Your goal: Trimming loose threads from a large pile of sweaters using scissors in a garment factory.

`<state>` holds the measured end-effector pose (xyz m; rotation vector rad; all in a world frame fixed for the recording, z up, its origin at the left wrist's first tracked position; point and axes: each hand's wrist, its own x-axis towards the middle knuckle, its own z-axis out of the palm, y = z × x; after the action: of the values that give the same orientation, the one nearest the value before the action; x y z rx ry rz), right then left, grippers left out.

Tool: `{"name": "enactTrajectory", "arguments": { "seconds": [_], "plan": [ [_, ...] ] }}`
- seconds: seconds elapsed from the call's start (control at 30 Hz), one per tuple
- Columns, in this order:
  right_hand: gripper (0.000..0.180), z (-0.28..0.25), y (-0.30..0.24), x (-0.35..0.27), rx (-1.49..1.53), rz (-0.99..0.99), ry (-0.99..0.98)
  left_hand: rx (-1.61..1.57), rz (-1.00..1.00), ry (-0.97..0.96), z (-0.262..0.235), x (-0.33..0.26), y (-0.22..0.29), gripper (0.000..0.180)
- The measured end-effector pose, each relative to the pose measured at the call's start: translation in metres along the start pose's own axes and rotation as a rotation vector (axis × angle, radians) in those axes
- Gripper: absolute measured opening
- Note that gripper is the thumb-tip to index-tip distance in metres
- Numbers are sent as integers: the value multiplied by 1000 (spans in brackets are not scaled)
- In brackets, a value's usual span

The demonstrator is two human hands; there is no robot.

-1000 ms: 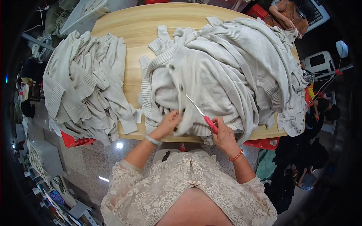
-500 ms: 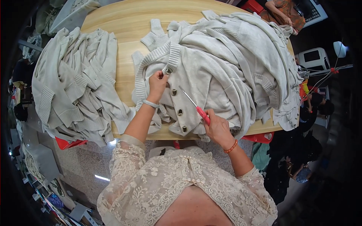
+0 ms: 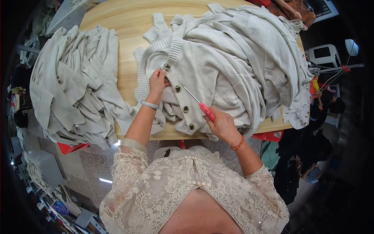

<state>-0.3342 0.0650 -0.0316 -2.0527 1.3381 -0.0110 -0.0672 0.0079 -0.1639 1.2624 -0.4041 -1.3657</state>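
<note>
A pale grey knit cardigan (image 3: 202,64) with a ribbed collar and several dark buttons lies spread in front of me. My left hand (image 3: 157,85) pinches its button edge just below the top visible button (image 3: 166,66). In my right hand (image 3: 221,124) is a red-handled tool (image 3: 207,112) with a thin metal shaft, its exact kind unclear. The shaft slants up and left, its tip over the knit close to the second button (image 3: 177,89). Lower down the same edge sit two more buttons. My left fingertips are partly hidden by the fabric.
Similar knitwear is heaped on the right of the wooden table (image 3: 128,46), and another pile (image 3: 74,85) lies at the left. Red stools show under the table's front edge. At the upper right are a co-worker's arm (image 3: 287,8) and a lamp (image 3: 351,47).
My left hand has shifted slightly left and down along the button edge. The top button now shows above my fingers. The tool has moved a little left and up, nearer the second button.
</note>
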Motion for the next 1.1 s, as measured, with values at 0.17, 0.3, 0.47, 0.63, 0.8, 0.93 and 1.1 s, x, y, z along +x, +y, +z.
{"name": "enactTrajectory", "arguments": {
  "seconds": [0.17,0.3,0.47,0.63,0.8,0.93,1.1],
  "plan": [
    [18,9,11,-2,41,-82,205,8,-178,-92,18,-58,-25,26],
    [20,8,19,-17,0,-55,149,-59,-140,-126,7,-64,-55,20],
    [19,10,22,-34,-80,41,-74,-54,-130,-91,0,-53,-67,16],
    [23,8,10,-5,-14,-17,80,13,-101,-121,0,-48,-69,14],
    [21,5,27,-29,-7,-12,1,-31,-124,-116,5,-57,-64,17],
    [21,12,49,-58,1,-32,22,127,-238,-203,2,-88,-62,28],
    [22,17,62,-75,-26,-81,31,170,-201,-241,7,-127,-67,40]
  ]
}}
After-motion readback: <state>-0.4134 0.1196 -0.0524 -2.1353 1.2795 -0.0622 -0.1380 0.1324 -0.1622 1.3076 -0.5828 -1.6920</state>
